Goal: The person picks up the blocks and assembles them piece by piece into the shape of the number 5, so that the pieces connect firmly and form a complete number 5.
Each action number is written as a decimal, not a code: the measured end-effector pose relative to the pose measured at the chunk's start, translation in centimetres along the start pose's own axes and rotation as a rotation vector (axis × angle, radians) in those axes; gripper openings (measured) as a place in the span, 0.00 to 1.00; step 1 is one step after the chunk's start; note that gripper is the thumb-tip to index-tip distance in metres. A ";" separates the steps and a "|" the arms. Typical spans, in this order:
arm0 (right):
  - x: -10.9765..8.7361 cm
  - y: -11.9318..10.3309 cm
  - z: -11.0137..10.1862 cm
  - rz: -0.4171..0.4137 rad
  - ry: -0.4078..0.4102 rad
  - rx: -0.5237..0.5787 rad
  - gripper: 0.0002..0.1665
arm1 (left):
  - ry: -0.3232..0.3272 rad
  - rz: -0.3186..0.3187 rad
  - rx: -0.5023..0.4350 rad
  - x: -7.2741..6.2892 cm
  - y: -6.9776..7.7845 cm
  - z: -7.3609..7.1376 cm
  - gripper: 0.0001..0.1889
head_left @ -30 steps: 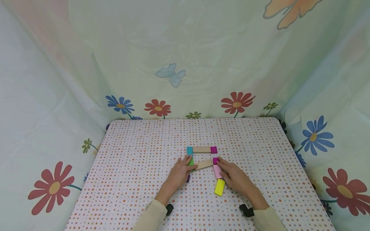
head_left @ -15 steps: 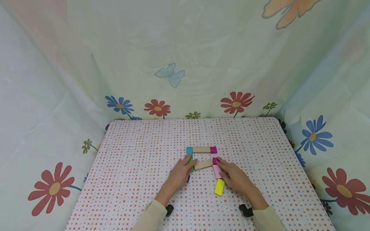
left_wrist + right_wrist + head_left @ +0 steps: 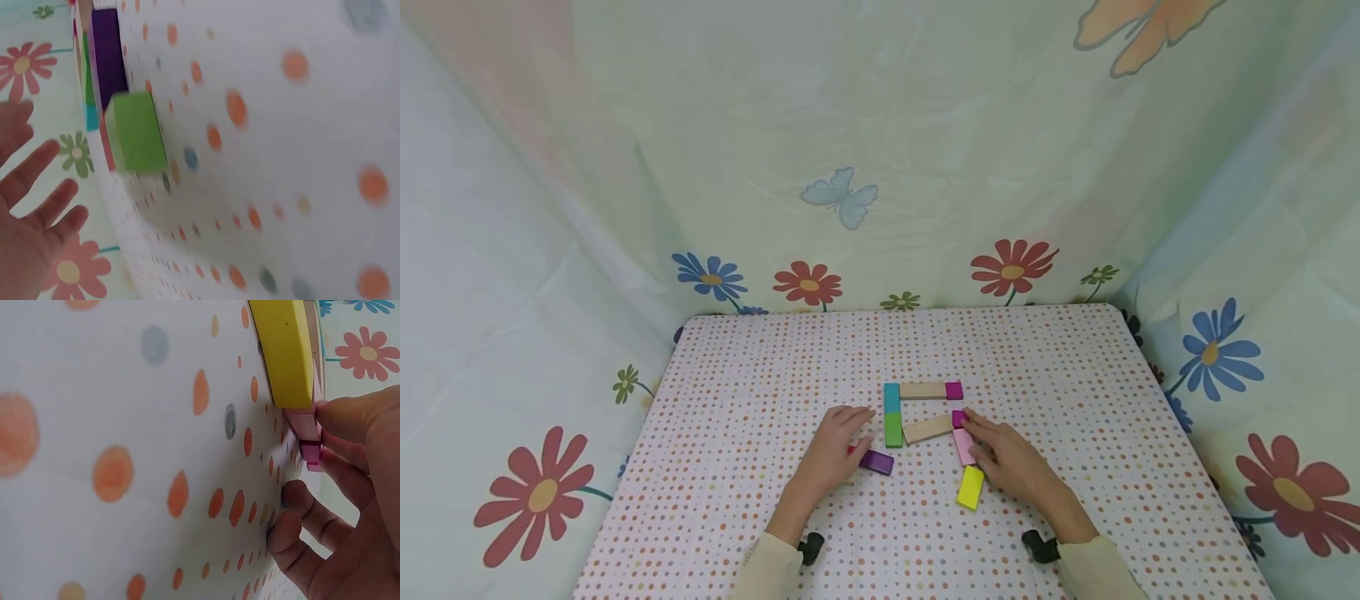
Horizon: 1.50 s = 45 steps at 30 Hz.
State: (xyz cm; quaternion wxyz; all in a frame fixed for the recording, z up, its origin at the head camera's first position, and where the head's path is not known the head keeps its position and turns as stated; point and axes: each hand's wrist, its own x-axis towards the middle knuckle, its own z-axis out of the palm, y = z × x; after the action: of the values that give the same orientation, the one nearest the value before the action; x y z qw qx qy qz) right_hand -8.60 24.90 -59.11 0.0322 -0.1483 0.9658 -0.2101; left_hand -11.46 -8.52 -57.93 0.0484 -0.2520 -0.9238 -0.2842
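Note:
My left hand (image 3: 829, 450), fingers spread, hovers over a red block, mostly hidden, that adjoins a purple block (image 3: 877, 462). In the left wrist view a light green block (image 3: 140, 131) lies at the near end of these, apart from the fingers. My right hand (image 3: 1018, 467) rests beside the right-hand chain: its index finger touches a magenta block (image 3: 958, 419) and its thumb touches the pink block (image 3: 964, 447). A yellow block (image 3: 971, 487) sits at the pink one's near end. A slanted plain wooden block (image 3: 928, 428) runs left from the magenta block to a green block (image 3: 892, 430).
Beyond the green block lies a turquoise block (image 3: 891, 397), end to end with it. From there a second plain wooden block (image 3: 922, 391) leads right to another magenta block (image 3: 954, 391). A dotted cloth covers the table (image 3: 737, 375); a flowered curtain (image 3: 910, 233) hangs behind.
My left hand has lifted off the green and turquoise blocks and moved left and toward me, uncovering them and the purple block. My right hand has stayed in place.

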 end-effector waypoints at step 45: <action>-0.2 -0.2 -0.2 -0.005 0.006 0.030 0.30 | -0.149 -0.081 -0.042 -2.3 -1.0 -0.4 0.17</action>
State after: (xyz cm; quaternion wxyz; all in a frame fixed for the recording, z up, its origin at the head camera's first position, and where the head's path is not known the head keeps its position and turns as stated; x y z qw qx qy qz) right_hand -8.42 24.87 -58.87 0.0309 -0.1495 0.9623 -0.2252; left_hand -9.97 -10.43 -58.61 -0.0371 -0.2359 -0.9280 -0.2859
